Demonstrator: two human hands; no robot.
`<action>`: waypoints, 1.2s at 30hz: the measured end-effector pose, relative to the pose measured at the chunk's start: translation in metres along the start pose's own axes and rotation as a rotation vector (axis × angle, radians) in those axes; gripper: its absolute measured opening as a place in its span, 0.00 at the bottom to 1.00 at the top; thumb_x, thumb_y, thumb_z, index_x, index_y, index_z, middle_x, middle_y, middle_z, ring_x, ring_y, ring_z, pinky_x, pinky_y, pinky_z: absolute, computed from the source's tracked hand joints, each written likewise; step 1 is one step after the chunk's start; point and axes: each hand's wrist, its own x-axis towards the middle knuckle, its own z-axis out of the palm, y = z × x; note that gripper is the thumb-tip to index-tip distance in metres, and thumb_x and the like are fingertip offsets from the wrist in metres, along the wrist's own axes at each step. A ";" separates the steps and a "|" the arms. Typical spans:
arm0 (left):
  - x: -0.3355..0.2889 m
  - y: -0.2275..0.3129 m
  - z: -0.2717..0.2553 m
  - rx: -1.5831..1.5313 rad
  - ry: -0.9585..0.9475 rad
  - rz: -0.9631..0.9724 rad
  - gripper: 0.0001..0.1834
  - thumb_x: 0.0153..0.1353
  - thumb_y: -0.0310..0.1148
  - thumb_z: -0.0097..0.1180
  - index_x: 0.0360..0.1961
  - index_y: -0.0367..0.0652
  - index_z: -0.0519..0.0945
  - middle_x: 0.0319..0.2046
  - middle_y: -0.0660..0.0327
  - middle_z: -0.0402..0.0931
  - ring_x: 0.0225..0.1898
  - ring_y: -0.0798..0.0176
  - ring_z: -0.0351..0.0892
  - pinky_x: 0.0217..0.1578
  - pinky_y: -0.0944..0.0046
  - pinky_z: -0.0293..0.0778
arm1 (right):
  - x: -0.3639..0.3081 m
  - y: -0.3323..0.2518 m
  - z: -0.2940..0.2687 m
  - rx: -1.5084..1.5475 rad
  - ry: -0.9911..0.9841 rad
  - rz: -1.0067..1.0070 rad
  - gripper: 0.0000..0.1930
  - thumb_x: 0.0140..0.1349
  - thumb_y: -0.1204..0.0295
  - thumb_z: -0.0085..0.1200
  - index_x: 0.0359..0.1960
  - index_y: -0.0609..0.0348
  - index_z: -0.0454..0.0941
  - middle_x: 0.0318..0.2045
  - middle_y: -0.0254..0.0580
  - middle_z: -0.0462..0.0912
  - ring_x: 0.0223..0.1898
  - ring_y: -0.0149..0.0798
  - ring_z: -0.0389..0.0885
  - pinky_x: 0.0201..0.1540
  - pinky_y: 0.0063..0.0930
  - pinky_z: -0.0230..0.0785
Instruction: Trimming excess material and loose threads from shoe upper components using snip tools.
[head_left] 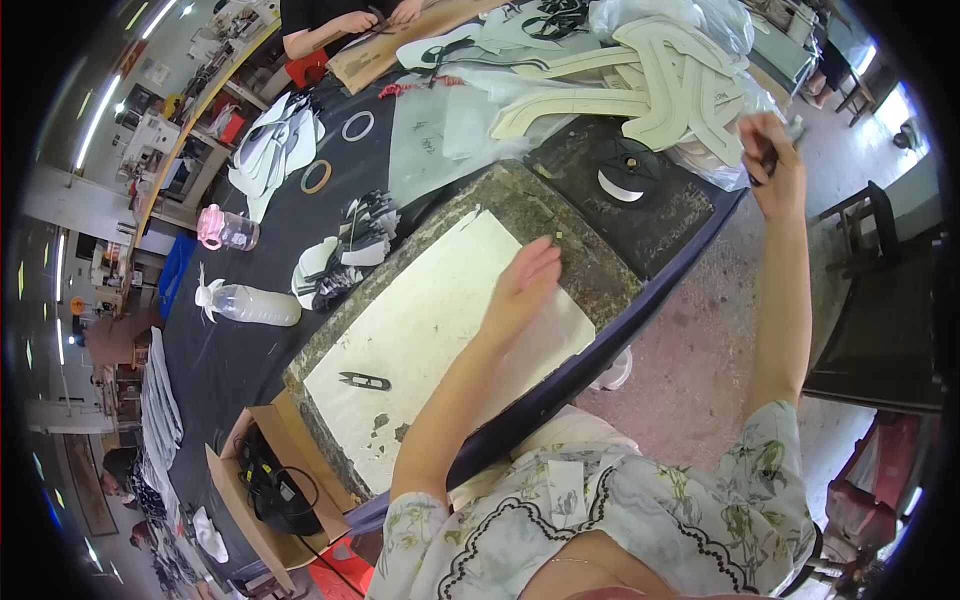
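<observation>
The left hand (527, 283) is laid flat, fingers together and extended, on a cream sheet (430, 340) spread over a dark worn cutting slab (590, 265); nothing is gripped. The sheet is pressed under the palm and runs back from the hand toward the person's body. Small black snips (364, 380) are seen lying on the sheet, well apart from the left hand, on its left and nearer the body. Further left and nearer still, an open cardboard box (262, 470) holding a black device is set at the table (230, 360) edge.

The right hand (772, 165) is raised off to the right, beyond the table edge, closed around a small dark object (768, 160); what it is cannot be told. Just left of that hand, a stack of cream curved pattern pieces (670, 85) is piled. Between the two hands a black reel with white tape (622, 170) is placed on a dark mat.

Far left of the left hand, a clear plastic bottle (250, 303) is lying on its side, a pink-lidded bottle (226, 229) beyond it. Two tape rings (317, 177) are seen further off. At the far end, another person's hands (378, 18) are at work on a brown board.
</observation>
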 end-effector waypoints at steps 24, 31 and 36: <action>-0.245 0.028 -0.106 0.111 0.418 0.139 0.16 0.70 0.31 0.48 0.56 0.37 0.74 0.49 0.61 0.79 0.48 0.68 0.77 0.49 0.68 0.71 | -0.245 0.140 0.201 -0.913 -0.802 -0.323 0.24 0.57 0.83 0.56 0.57 0.51 0.76 0.46 0.46 0.83 0.34 0.38 0.84 0.30 0.25 0.74; -0.197 0.049 -0.249 0.497 0.850 0.260 0.14 0.67 0.37 0.54 0.46 0.37 0.79 0.39 0.61 0.82 0.40 0.69 0.80 0.42 0.68 0.74 | -0.046 0.219 0.126 -1.893 -0.706 -0.325 0.20 0.58 0.70 0.54 0.54 0.54 0.74 0.35 0.57 0.83 0.38 0.59 0.82 0.41 0.51 0.75; -0.120 0.088 -0.326 0.830 1.011 0.101 0.26 0.59 0.51 0.59 0.41 0.35 0.81 0.39 0.47 0.82 0.41 0.50 0.83 0.44 0.59 0.76 | -0.057 0.216 0.158 -2.006 -0.803 -0.197 0.11 0.59 0.70 0.55 0.42 0.59 0.74 0.31 0.58 0.82 0.37 0.58 0.83 0.40 0.50 0.75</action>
